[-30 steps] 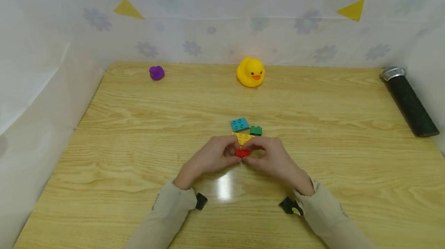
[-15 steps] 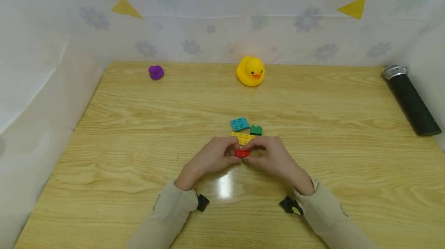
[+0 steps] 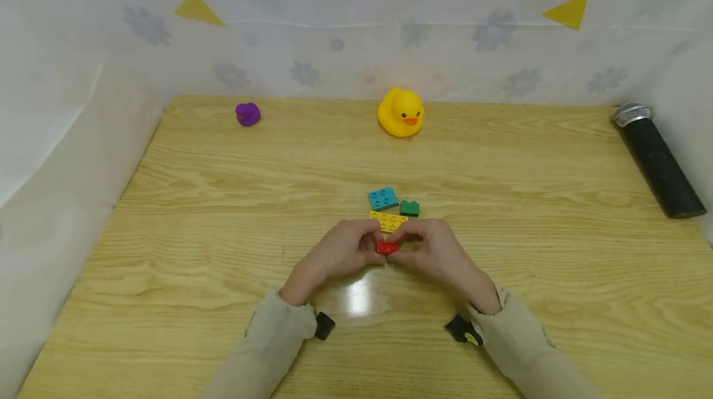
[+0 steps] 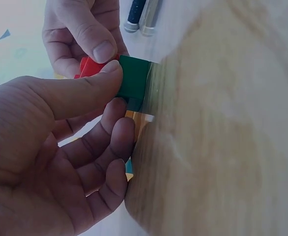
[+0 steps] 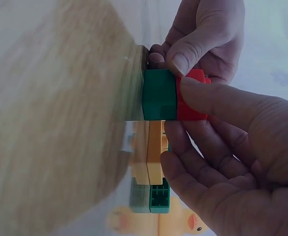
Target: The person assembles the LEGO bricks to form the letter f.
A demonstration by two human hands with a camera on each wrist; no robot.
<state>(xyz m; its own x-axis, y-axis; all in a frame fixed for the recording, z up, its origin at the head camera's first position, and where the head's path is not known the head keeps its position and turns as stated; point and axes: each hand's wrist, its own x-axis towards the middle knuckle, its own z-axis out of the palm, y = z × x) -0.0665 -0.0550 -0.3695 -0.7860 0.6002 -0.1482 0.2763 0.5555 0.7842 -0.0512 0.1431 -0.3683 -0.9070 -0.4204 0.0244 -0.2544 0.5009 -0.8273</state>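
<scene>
Red brick [image 3: 387,247]: held, sitting on green brick [image 5: 159,94]

I'm seeing left hand [image 3: 346,248] and right hand [image 3: 436,252] pinching it, thumbs and fingers curled, just below frame centre. Yellow brick [image 3: 389,221] is lying higher up in frame, blue brick [image 3: 382,199] and second green brick [image 3: 409,208] beyond.

The head view looks forward and down across the whole wood-grain table [image 3: 267,164], while both wrist views (close in, turned sideways) share the red toy brick [image 4: 91,67].

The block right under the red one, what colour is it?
The lower block is green; the right wrist view shows it best.
</scene>
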